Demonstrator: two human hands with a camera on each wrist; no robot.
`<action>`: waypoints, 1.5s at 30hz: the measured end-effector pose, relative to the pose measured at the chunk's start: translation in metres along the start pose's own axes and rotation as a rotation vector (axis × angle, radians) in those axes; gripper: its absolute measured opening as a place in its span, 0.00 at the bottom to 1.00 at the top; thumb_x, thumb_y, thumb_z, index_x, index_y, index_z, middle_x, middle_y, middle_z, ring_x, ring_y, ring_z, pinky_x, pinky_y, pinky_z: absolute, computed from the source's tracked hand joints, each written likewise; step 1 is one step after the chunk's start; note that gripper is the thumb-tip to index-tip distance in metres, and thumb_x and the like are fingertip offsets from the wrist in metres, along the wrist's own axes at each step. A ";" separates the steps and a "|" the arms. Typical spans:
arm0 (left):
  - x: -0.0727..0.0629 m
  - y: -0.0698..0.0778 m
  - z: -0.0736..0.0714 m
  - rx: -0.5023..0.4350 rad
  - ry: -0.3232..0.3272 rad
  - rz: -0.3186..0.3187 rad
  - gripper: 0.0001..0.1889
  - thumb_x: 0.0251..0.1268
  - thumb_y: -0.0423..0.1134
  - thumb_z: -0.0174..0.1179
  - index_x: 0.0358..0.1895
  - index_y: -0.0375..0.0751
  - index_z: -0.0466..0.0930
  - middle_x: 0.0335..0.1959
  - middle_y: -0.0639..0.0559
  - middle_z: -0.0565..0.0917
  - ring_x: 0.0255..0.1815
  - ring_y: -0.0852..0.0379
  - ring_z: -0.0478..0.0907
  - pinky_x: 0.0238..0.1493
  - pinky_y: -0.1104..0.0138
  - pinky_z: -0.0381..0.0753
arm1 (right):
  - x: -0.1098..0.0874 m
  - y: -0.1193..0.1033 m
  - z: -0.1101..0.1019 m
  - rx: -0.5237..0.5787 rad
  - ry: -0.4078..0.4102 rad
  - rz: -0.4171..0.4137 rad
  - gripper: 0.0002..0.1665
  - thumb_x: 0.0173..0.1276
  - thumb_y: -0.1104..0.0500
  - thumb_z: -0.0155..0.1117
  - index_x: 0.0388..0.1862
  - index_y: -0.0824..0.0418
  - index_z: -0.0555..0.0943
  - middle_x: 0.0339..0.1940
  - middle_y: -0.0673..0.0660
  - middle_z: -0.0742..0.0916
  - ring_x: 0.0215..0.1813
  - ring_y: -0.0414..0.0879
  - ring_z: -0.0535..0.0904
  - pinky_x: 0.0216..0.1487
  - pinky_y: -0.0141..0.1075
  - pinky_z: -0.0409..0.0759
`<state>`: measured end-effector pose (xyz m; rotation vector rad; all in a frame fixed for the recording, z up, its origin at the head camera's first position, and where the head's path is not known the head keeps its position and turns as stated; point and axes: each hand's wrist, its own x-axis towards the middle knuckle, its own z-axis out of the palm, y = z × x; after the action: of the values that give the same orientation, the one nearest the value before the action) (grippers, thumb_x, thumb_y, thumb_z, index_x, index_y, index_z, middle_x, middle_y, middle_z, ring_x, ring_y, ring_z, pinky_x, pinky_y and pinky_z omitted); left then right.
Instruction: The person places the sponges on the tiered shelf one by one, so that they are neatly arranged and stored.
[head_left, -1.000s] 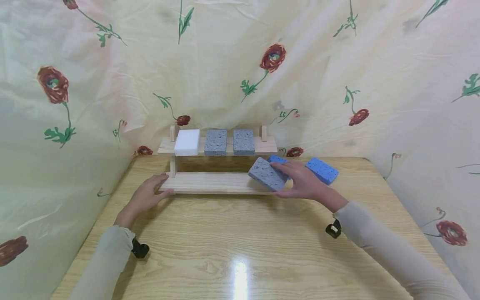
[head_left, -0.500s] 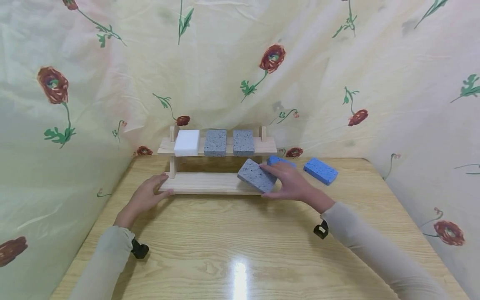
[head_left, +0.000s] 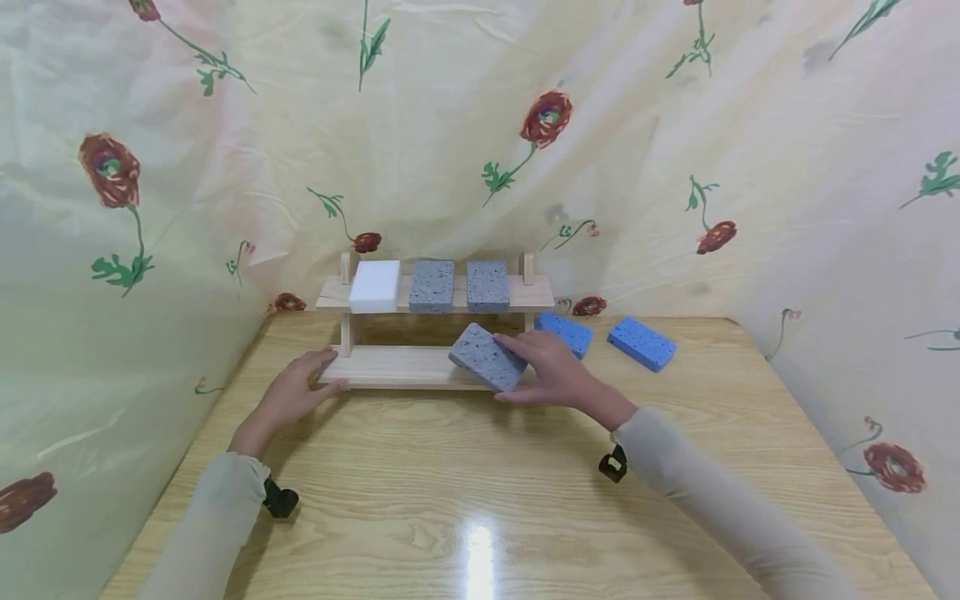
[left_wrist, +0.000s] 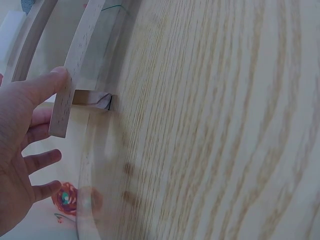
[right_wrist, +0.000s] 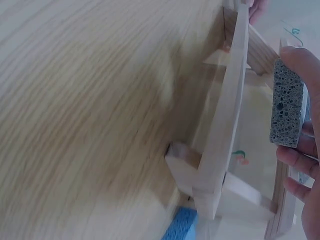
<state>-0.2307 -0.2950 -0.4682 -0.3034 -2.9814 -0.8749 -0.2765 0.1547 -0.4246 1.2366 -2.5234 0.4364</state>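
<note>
My right hand (head_left: pixel 551 371) holds a grey speckled sponge (head_left: pixel 487 357) between thumb and fingers. The sponge is tilted above the right half of the lower board of a two-tier wooden shelf (head_left: pixel 397 365). In the right wrist view the pitted edge of this sponge (right_wrist: pixel 286 105) faces the camera, apart from the boards. My left hand (head_left: pixel 296 387) grips the left end of the lower board. The left wrist view has the thumb on the board's front edge (left_wrist: pixel 66 102) and fingers behind it. The upper board carries a white sponge (head_left: pixel 375 286) and two grey sponges, left (head_left: pixel 432 286) and right (head_left: pixel 487 286).
Two blue sponges lie on the wooden table (head_left: pixel 420 483) right of the shelf: a nearer-to-shelf blue sponge (head_left: pixel 566 333) and a farther-right blue sponge (head_left: pixel 642 343). A flowered cloth (head_left: pixel 450 150) hangs close behind the shelf and along both sides.
My right hand has carried the grey sponge leftward along the lower board, uncovering more of the nearer blue sponge. The left hand has stayed in place on the shelf.
</note>
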 end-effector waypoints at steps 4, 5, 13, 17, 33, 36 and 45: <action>0.000 0.001 0.000 -0.002 0.003 0.003 0.40 0.71 0.59 0.62 0.76 0.35 0.65 0.79 0.35 0.62 0.79 0.29 0.56 0.77 0.34 0.55 | 0.005 -0.007 0.007 -0.007 0.003 0.001 0.55 0.51 0.34 0.80 0.73 0.60 0.74 0.46 0.55 0.88 0.45 0.48 0.82 0.50 0.48 0.81; 0.000 0.001 0.000 -0.004 0.002 0.002 0.41 0.71 0.59 0.62 0.76 0.35 0.65 0.79 0.36 0.62 0.79 0.29 0.56 0.77 0.35 0.55 | 0.007 -0.009 0.009 -0.010 0.004 -0.001 0.55 0.51 0.34 0.80 0.73 0.60 0.74 0.46 0.55 0.88 0.45 0.48 0.81 0.49 0.48 0.81; 0.001 0.001 -0.001 -0.007 0.002 0.000 0.41 0.70 0.59 0.62 0.76 0.36 0.64 0.79 0.36 0.63 0.79 0.29 0.56 0.77 0.34 0.56 | 0.019 -0.023 0.023 -0.014 0.013 -0.007 0.56 0.51 0.33 0.80 0.73 0.60 0.74 0.50 0.56 0.88 0.48 0.49 0.81 0.58 0.50 0.80; 0.000 0.002 -0.001 -0.009 0.002 -0.003 0.41 0.70 0.60 0.62 0.76 0.36 0.64 0.79 0.35 0.63 0.79 0.29 0.56 0.77 0.34 0.56 | 0.025 -0.029 0.029 -0.020 0.030 -0.012 0.56 0.51 0.32 0.79 0.72 0.60 0.74 0.50 0.55 0.88 0.48 0.48 0.81 0.60 0.49 0.80; -0.001 0.001 -0.002 0.004 -0.010 -0.007 0.41 0.70 0.60 0.61 0.76 0.35 0.64 0.79 0.35 0.62 0.79 0.29 0.56 0.77 0.34 0.56 | 0.050 -0.058 0.046 0.041 0.014 0.067 0.56 0.53 0.31 0.77 0.74 0.59 0.73 0.56 0.57 0.87 0.53 0.50 0.82 0.65 0.50 0.78; 0.000 0.002 -0.002 -0.002 -0.014 -0.011 0.41 0.71 0.60 0.61 0.76 0.35 0.64 0.80 0.35 0.62 0.79 0.29 0.56 0.77 0.34 0.56 | 0.055 -0.064 0.049 0.035 0.025 0.074 0.56 0.52 0.32 0.78 0.73 0.59 0.74 0.56 0.57 0.87 0.53 0.50 0.82 0.63 0.49 0.79; 0.001 0.002 0.000 0.013 -0.008 -0.006 0.41 0.71 0.60 0.60 0.76 0.35 0.64 0.79 0.34 0.62 0.79 0.29 0.56 0.77 0.35 0.56 | 0.071 -0.080 0.059 0.014 0.021 0.136 0.54 0.53 0.30 0.76 0.72 0.58 0.74 0.55 0.58 0.88 0.54 0.52 0.83 0.63 0.51 0.80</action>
<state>-0.2311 -0.2927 -0.4670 -0.2991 -2.9953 -0.8561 -0.2616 0.0337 -0.4395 1.0636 -2.6006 0.4958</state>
